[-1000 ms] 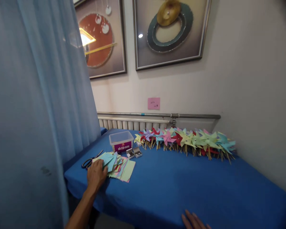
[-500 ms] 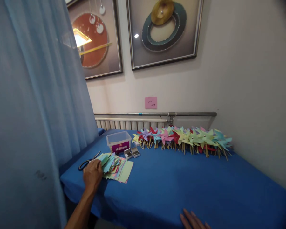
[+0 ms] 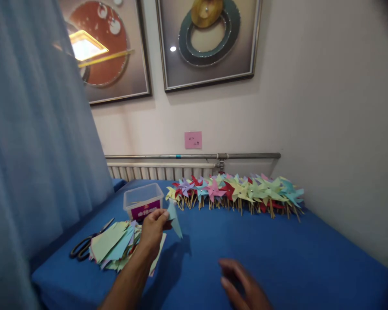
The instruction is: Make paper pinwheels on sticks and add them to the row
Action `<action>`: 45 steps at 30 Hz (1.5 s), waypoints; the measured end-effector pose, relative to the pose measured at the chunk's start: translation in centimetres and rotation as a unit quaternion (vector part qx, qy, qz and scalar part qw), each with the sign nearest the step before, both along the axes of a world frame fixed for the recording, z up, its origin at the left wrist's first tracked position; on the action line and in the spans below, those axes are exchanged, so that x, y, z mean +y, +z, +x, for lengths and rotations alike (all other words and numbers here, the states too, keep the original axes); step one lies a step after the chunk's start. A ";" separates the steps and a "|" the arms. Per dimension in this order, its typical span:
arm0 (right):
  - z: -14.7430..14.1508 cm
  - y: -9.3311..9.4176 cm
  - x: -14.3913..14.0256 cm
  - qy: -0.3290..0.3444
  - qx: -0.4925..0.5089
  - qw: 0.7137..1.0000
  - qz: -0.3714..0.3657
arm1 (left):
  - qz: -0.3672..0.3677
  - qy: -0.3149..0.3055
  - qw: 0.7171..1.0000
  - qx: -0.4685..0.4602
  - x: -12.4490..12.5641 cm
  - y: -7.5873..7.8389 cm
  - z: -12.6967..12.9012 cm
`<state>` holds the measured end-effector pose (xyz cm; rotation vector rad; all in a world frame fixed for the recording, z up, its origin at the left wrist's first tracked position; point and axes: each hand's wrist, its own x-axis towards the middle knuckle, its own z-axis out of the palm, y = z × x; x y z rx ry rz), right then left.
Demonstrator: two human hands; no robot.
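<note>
One light blue paper piece point(image 3: 174, 218) is pinched in the left hand point(image 3: 152, 230), above the paper pile point(image 3: 116, 246). The right hand point(image 3: 242, 288) hovers released, blurred; it is best to support the thin sheet from below.

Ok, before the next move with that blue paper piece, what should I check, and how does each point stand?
1. Left hand grips the blue paper piece: ok, pinched at its top, lifted off the table.
2. Right hand free: ok, open, holds nothing; blurred.
3. Blue table in front of the hands bare: ok.
4. Paper stack intact: ok, fanned beside the scissors.
5. Pinwheel row apart from the hands: ok.
6. Plastic box contents: cannot tell.
</note>
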<state>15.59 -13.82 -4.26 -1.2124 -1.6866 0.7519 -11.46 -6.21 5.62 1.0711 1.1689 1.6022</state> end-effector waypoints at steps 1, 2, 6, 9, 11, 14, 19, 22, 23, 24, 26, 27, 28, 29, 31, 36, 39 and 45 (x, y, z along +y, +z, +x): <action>-0.7 1.6 1.6 0.013 0.061 0.997 -0.054 | -0.001 -0.042 0.999 -0.030 0.7 0.2 1.7; -1.3 3.0 3.2 0.033 0.131 0.986 -0.097 | -0.004 -0.076 0.995 -0.060 1.3 0.4 3.3; -2.2 6.2 8.7 0.134 0.373 0.895 -0.204 | -0.035 -0.133 0.980 -0.146 4.0 0.6 8.1; -1.9 6.4 10.8 0.135 0.453 0.858 -0.202 | -0.059 -0.142 0.975 -0.162 5.8 -0.6 10.1; -1.6 5.8 11.4 0.126 0.475 0.848 -0.198 | -0.070 -0.136 0.975 -0.159 6.5 -2.1 10.7; -1.5 4.1 11.8 0.114 0.475 0.849 -0.204 | -0.091 -0.128 0.977 -0.144 6.6 -4.4 11.1; -1.8 1.6 12.3 0.020 0.444 0.873 -0.202 | -0.106 -0.127 0.983 -0.085 6.0 -5.7 11.0; -1.9 1.7 12.1 0.010 0.448 0.872 -0.199 | -0.114 -0.110 0.984 -0.082 6.2 -5.4 10.9; -1.9 1.9 12.0 0.017 0.454 0.868 -0.199 | -0.118 -0.104 0.984 -0.082 6.3 -5.4 10.8; -1.9 2.2 11.9 0.024 0.462 0.864 -0.200 | -0.122 -0.100 0.984 -0.081 6.4 -5.4 10.8; -1.8 2.8 11.6 0.036 0.474 0.854 -0.209 | -0.126 -0.093 0.984 -0.081 6.6 -5.4 10.6; -1.8 3.1 11.5 0.041 0.479 0.850 -0.215 | -0.126 -0.092 0.984 -0.080 6.6 -5.4 10.6; -1.8 3.3 11.5 0.044 0.482 0.847 -0.218 | -0.126 -0.092 0.985 -0.080 6.6 -5.4 10.6; -1.8 3.4 11.5 0.045 0.485 0.846 -0.218 | -0.125 -0.093 0.984 -0.080 6.6 -5.4 10.6; -1.6 3.5 11.6 0.035 0.486 0.846 -0.214 | -0.127 -0.099 0.984 -0.079 6.5 -5.4 10.6; -1.2 3.5 11.9 -0.003 0.488 0.847 -0.211 | -0.129 -0.124 0.981 -0.075 6.4 -5.7 10.8; -1.2 3.8 11.7 0.034 0.495 0.836 -0.233 | -0.130 -0.133 0.979 -0.079 6.4 -5.8 10.8; -1.8 4.1 10.8 0.072 0.487 0.836 -0.243 | -0.134 -0.119 0.979 -0.095 6.3 -5.7 10.9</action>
